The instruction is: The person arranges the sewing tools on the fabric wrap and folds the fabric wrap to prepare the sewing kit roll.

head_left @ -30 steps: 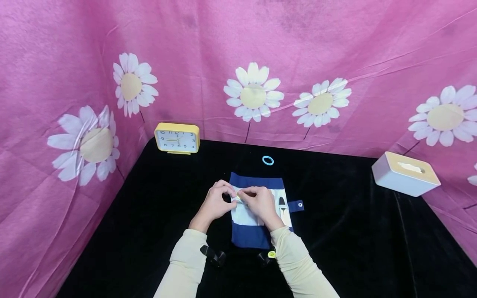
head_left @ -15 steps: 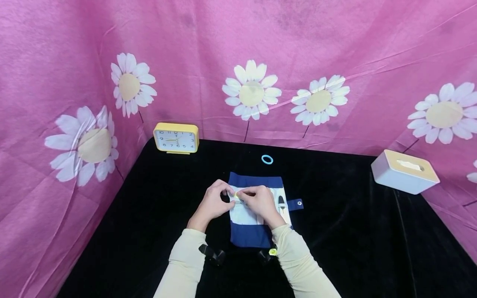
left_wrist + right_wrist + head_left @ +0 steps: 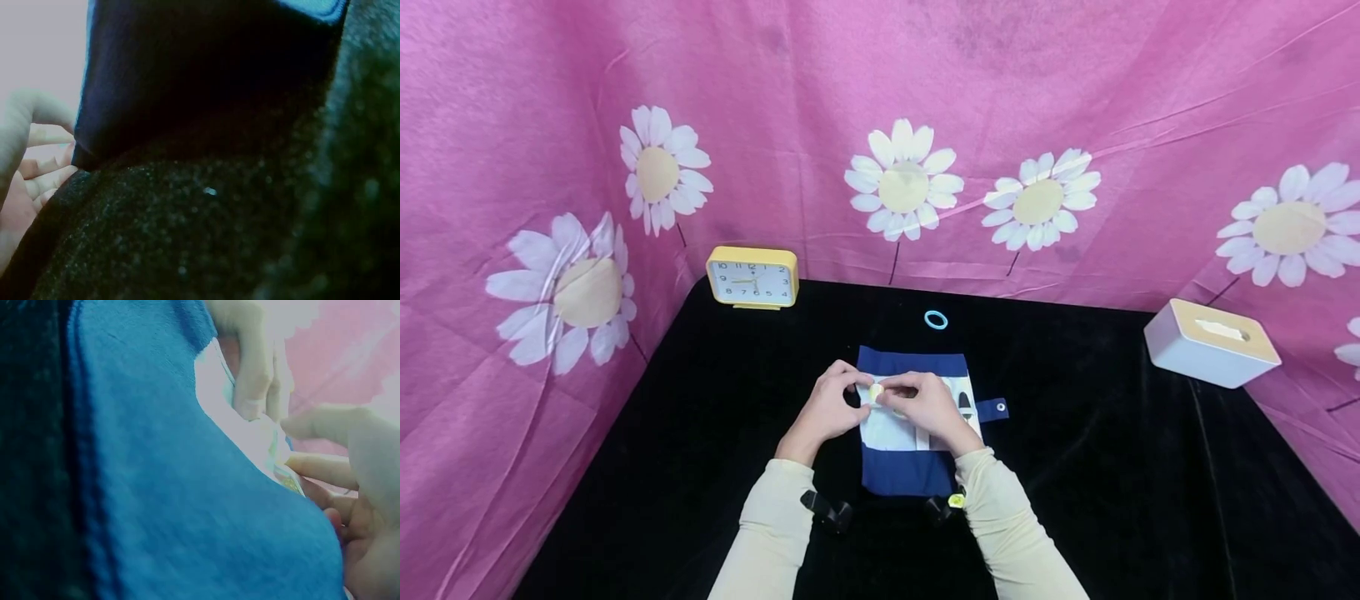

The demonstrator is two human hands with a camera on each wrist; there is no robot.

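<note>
A navy and white cloth roll-up pouch lies unfolded on the black tabletop, a snap tab sticking out at its right. My left hand holds the pouch's left edge, its thumb and fingers curled at the white band. Just beside those fingers, my right hand pinches a small pale-yellow piece over the white band; its kind is hidden by the fingers. A slim tool with a black end sits under a loop on the pouch's right side. In the right wrist view, the navy cloth bulges up before both hands.
Behind the pouch lies a light-blue ring. A yellow alarm clock stands at the back left, and a white tissue box with a wooden-looking lid is at the far right. Pink flowered cloth hangs behind the table.
More of the pale-yellow piece now shows between the hands at the white band. My right wrist has shifted slightly to the right; the left hand has stayed nearly in place.
</note>
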